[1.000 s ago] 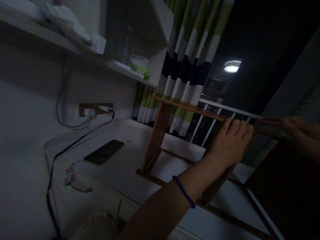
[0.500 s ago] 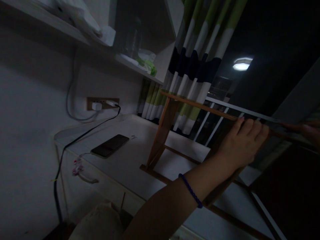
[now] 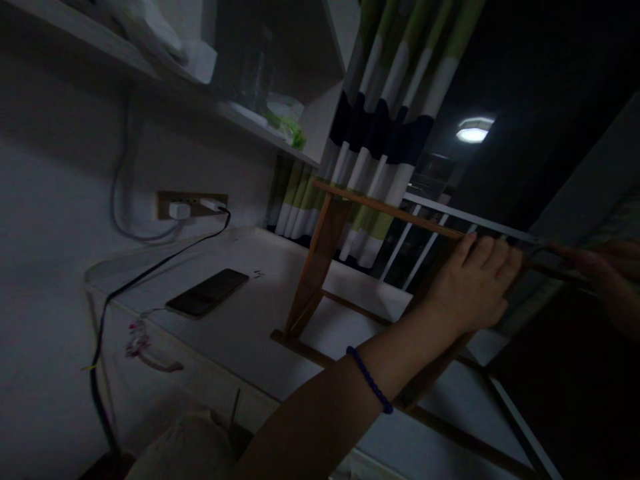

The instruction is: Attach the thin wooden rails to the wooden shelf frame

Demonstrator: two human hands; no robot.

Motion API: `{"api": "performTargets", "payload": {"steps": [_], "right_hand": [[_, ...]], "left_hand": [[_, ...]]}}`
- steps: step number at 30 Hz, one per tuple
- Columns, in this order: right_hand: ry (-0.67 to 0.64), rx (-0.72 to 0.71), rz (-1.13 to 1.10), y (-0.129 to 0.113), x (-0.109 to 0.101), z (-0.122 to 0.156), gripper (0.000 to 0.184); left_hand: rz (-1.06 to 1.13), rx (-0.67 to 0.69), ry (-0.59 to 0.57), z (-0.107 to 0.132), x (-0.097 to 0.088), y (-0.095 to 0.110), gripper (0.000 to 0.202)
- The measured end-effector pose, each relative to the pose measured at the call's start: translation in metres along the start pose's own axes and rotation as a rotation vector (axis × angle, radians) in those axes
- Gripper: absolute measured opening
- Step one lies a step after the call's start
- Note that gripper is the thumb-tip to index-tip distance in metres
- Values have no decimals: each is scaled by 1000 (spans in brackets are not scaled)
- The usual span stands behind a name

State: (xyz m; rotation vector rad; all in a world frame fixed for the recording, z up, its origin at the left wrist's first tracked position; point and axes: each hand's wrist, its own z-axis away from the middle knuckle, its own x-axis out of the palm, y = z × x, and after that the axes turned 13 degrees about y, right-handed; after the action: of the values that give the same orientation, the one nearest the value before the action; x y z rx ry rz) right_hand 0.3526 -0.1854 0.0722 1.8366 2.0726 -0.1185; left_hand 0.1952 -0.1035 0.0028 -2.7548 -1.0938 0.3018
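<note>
The room is dim. A small wooden rack point(image 3: 320, 260) with a thin top board stands on a white desk point(image 3: 250, 327). My left hand point(image 3: 473, 283) is closed over the near end of the rack's top board, fingers curled over its edge; a blue bracelet point(image 3: 370, 381) is on that wrist. My right hand point(image 3: 607, 273) is at the right edge of the view, dark and partly cut off. Its fingers lie along the same board further right; how they grip is hard to make out.
A dark phone point(image 3: 207, 292) lies on the desk with a black cable point(image 3: 150, 273) running to a wall socket point(image 3: 187, 205). A shelf point(image 3: 240, 123) with bags hangs above. A striped curtain point(image 3: 385, 113) and a white railing point(image 3: 450, 220) are behind the rack.
The view has swung slightly left and back; my left hand has stayed clamped on the rack's top board, and my right hand has stayed on the board at the right edge.
</note>
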Motion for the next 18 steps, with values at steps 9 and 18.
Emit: {"api": "performTargets", "payload": {"steps": [9, 18], "right_hand": [[-108, 390, -201, -33, -11, -25, 53], [-204, 394, -289, -7, -6, -35, 27]], "left_hand": [[61, -15, 0, -1, 4, -1, 53], [65, -13, 11, -1, 7, -1, 56]]}}
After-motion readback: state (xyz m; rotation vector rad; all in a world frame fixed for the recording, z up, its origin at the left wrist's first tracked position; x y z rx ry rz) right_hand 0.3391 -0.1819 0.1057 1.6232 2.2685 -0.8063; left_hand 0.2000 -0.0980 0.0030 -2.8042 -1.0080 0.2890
